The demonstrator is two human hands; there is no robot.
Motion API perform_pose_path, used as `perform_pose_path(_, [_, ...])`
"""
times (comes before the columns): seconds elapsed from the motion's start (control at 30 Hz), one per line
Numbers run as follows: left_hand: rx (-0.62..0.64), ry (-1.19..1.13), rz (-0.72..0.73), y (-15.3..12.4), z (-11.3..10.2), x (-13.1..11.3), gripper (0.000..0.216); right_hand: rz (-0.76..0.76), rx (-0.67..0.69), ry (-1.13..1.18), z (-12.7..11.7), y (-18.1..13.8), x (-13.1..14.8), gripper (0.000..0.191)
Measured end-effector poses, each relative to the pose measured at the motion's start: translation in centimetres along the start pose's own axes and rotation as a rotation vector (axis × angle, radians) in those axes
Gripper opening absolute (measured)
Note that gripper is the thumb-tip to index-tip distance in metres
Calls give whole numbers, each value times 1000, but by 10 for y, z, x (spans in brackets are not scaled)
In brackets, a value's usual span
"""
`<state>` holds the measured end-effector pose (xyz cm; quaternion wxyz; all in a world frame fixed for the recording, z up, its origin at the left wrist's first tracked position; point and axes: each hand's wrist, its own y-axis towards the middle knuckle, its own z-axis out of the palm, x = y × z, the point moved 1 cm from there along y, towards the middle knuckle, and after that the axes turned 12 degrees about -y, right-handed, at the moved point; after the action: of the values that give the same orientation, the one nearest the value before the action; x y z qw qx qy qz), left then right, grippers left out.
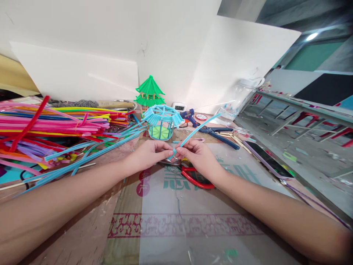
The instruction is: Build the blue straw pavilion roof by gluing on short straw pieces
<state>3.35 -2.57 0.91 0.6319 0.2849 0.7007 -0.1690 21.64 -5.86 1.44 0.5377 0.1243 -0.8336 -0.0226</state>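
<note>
Between my two hands is a light blue pipe cleaner point(200, 127), its long end slanting up to the right. My left hand point(153, 151) pinches its lower end with thumb and forefinger. Close beside it, my right hand point(200, 154) grips the same piece a little higher. Just beyond my fingers stands a small blue pavilion model point(163, 119) with an open roof frame and a light green floor. Red-handled scissors point(197, 179) lie under my right hand, their blades partly hidden. Behind the blue model rises a green tiered roof model point(150, 94).
Bundles of coloured pipe cleaners point(55, 125) pile up at the left, with blue ones point(110, 149) reaching toward the middle. A glue gun point(190, 117), blue-handled pliers point(220, 135), a timer point(179, 107) and a clear jug point(239, 97) stand behind. A phone point(267, 160) lies near the right edge.
</note>
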Motion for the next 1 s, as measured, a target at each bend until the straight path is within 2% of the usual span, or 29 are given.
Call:
perform_pose_path(0.23, [10, -28, -35, -1, 1, 3, 23, -60, -34, -177, -1, -3, 5, 13])
perform_pose_path(0.37, [9, 2, -18, 0, 1, 3, 25, -57, 9, -100, 1, -3, 3, 18])
perform_pose_path(0.57, [-110, 38, -42, 0, -4, -6, 30, -46, 29, -49, 3, -3, 2, 20])
perform_pose_path(0.67, [-125, -43, -67, -1, -4, -10, 32, -41, 51, -155, 3, -5, 5, 20])
perform_pose_path(0.77, [-122, -67, -84, -2, -4, -10, 30, -106, 75, -267, 2, -5, 7, 21])
perform_pose_path(1.0, [-112, -96, -22, -1, -2, -4, 33, -124, 106, -328, 4, -4, 6, 22])
